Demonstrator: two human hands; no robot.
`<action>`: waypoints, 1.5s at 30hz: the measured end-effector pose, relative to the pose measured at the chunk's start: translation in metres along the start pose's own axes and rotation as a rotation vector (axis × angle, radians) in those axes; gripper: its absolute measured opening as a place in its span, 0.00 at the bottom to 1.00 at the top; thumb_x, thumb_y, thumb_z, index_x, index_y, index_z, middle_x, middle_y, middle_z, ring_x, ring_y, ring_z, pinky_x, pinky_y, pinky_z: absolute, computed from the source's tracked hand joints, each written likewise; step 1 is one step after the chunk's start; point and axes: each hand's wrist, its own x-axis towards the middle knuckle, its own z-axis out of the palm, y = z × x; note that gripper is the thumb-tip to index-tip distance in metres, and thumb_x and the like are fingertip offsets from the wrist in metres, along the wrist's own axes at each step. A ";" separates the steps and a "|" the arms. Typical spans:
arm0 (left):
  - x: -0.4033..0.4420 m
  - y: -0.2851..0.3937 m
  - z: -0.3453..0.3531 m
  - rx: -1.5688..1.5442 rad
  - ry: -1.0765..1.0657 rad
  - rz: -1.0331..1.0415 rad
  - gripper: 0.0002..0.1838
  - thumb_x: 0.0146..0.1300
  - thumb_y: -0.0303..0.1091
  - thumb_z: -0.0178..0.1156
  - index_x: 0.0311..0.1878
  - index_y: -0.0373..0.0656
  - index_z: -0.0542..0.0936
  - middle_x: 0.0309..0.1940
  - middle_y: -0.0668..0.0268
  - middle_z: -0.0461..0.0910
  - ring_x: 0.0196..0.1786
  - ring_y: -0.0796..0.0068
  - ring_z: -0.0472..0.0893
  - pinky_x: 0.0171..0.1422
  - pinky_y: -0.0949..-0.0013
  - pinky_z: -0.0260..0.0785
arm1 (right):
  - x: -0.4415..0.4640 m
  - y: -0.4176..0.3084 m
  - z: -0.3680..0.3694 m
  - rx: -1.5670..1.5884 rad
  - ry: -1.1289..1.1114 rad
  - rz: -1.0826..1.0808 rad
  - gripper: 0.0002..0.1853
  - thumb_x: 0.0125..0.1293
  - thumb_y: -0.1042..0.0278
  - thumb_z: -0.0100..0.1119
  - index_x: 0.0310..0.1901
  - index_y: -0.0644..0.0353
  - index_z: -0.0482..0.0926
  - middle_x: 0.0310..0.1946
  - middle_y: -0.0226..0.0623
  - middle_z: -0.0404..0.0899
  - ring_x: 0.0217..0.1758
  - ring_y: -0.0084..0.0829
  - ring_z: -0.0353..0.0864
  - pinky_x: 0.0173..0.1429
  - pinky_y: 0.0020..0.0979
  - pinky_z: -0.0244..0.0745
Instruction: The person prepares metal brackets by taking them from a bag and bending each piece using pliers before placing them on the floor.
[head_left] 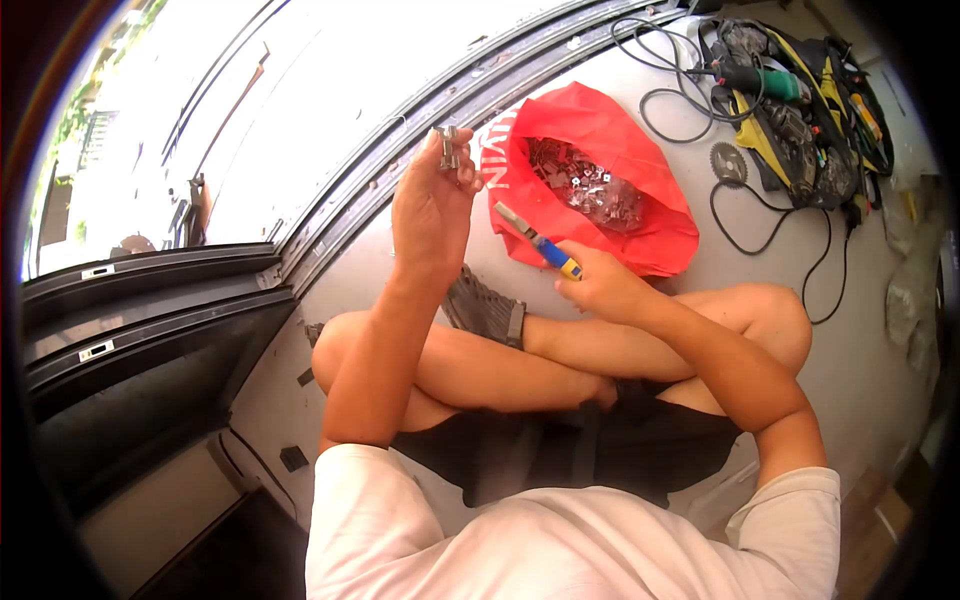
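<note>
Bright daylight fills the upper left of the frame, and from the centre left up to the top runs a metal rail (545, 75), at the edge of a light floor (860, 390). Dark panels (190, 330) stand at the left side.

From the head view, we look down at our crossed legs (480, 375), seated on this floor, with a grey shoe (480, 310) near the middle. Our left hand (435, 205) is raised in the upper centre of the frame. Its grip is narrow: the fingertips hold a small metal piece (449, 148), which we see against the bright background. Its exact form is too small for us to tell.

Our right hand (600, 283), a little to the right of the centre, is closed around the blue and yellow handle of a tool (556, 258). The metal end of this tool points to the upper left, and it is apart from the metal piece. Behind it, in the upper centre, lies an open red bag (655, 165) with white letters; inside are many small metal parts (590, 185).

In the upper right we see a black and yellow tool bag (765, 150), a green power tool (780, 85), a round saw blade (728, 163) and a dark cable (642, 108).
</note>
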 end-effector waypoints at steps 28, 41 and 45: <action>-0.007 -0.001 0.005 0.475 -0.092 0.176 0.10 0.77 0.30 0.61 0.53 0.33 0.78 0.41 0.55 0.85 0.39 0.67 0.87 0.47 0.62 0.83 | -0.002 -0.011 -0.011 0.244 0.147 -0.168 0.13 0.71 0.61 0.64 0.46 0.63 0.79 0.30 0.36 0.85 0.33 0.27 0.83 0.42 0.35 0.77; -0.010 -0.001 0.008 1.254 -0.253 0.905 0.18 0.52 0.22 0.81 0.43 0.36 0.82 0.36 0.55 0.88 0.40 0.65 0.88 0.43 0.68 0.82 | -0.028 -0.035 -0.025 -0.042 0.192 -0.275 0.22 0.71 0.59 0.64 0.60 0.65 0.79 0.38 0.52 0.85 0.42 0.48 0.86 0.49 0.42 0.79; -0.011 -0.002 0.010 1.275 -0.262 0.906 0.18 0.51 0.23 0.82 0.43 0.37 0.83 0.37 0.55 0.88 0.39 0.65 0.88 0.42 0.68 0.81 | -0.029 -0.036 -0.025 -0.298 0.381 -0.448 0.23 0.70 0.61 0.65 0.62 0.62 0.79 0.47 0.52 0.85 0.48 0.55 0.86 0.52 0.47 0.81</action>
